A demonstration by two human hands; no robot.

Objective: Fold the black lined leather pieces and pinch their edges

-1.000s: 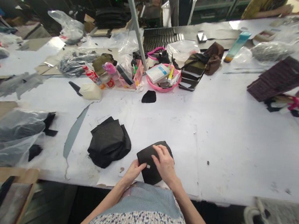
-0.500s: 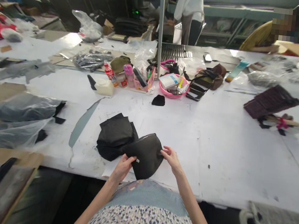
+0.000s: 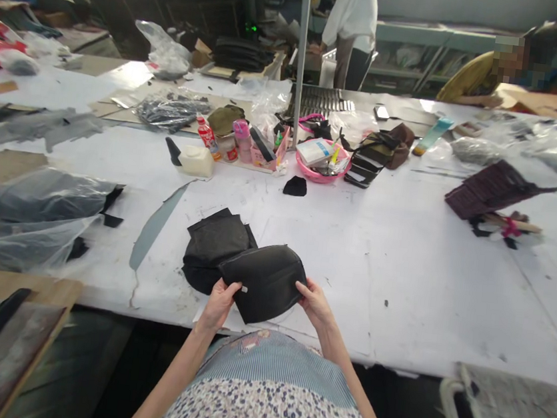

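Note:
A black leather-like piece (image 3: 270,282) with a curved edge and a small white tag is stretched between my two hands over the near side of the table. My left hand (image 3: 220,302) pinches its lower left edge beside the tag. At the right edge, my right hand (image 3: 315,302) grips it with the thumb on top. Behind it and to the left lies a pile of similar black pieces (image 3: 217,239), partly covered by the held one. Farther back, a small black scrap (image 3: 295,185) lies alone on the white table.
A pink basket (image 3: 320,173) of small items, a cream container (image 3: 196,161) and a red bottle (image 3: 207,137) stand mid-table near a metal pole (image 3: 300,57). Plastic-wrapped pieces (image 3: 48,196) lie left, a dark purple pleated piece (image 3: 484,189) right. Two people are beyond the table.
My right hand has closed on the right edge of the black piece, where its fingers were more spread. The piece has turned and is held flatter, and my left hand has shifted slightly left.

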